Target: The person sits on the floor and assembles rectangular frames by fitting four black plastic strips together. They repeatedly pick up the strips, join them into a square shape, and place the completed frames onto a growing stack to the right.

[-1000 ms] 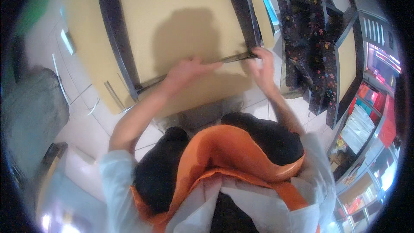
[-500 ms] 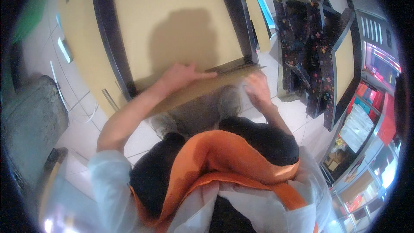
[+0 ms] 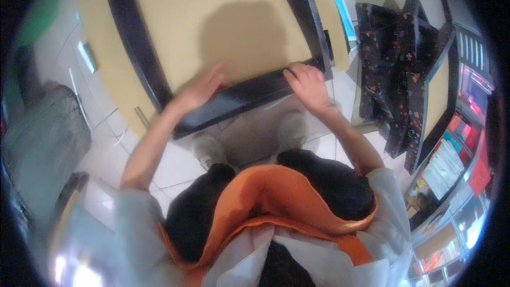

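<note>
Left hand (image 3: 200, 93), fingers loosely extended, at straight, glossy black strip (image 3: 252, 93) edging flat, tan panel (image 3: 170, 37); right hand (image 3: 310, 88), fingers half-curled, touches strip, grip unclear.

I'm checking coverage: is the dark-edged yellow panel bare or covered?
The yellow panel is bare across its middle; dark strips run along the left, right and near edges. Its far edge is out of view.

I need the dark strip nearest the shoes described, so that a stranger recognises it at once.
Find the large cream panel, top centre. The dark strip runs along its near edge, with the left hand and right hand near its ends. Unlike the two dark side strips, it lies crosswise.
</note>
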`<state>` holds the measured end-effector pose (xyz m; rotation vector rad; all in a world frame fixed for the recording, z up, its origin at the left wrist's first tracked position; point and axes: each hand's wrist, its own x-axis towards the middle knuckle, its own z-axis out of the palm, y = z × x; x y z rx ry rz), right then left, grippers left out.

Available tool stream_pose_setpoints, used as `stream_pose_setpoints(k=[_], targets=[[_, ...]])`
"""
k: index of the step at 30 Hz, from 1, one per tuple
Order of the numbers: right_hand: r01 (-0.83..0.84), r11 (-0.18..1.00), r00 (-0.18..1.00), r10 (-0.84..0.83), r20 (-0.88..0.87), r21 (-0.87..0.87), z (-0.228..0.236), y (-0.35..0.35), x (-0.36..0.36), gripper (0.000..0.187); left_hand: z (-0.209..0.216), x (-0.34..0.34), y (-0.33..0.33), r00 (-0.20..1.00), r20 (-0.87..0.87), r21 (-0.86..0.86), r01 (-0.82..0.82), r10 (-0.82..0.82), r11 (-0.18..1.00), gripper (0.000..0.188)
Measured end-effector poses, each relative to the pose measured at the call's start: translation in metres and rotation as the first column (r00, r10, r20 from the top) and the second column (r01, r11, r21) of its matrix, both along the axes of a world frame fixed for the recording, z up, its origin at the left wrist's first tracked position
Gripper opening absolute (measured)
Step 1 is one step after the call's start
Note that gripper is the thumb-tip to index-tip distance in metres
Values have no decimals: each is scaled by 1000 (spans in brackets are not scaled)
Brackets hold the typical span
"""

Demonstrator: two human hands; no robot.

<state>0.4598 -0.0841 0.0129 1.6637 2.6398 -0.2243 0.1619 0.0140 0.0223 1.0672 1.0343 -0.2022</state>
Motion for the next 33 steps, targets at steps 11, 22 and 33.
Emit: stream_pose_setpoints(k=[11, 22, 33], targets=[[-75, 994, 990, 83, 110, -77, 11, 9, 1, 50, -14, -24, -108, 787, -595, 801, 598, 165, 36, 44], [-21, 1000, 954, 22, 300, -5, 14, 9, 31, 46, 14, -67, -85, 689, -725, 677, 709, 12, 197, 43], [-251, 960, 953, 267, 143, -120, 31, -45, 50, 50, 42, -100, -137, 638, -717, 596, 770, -279, 229, 57]])
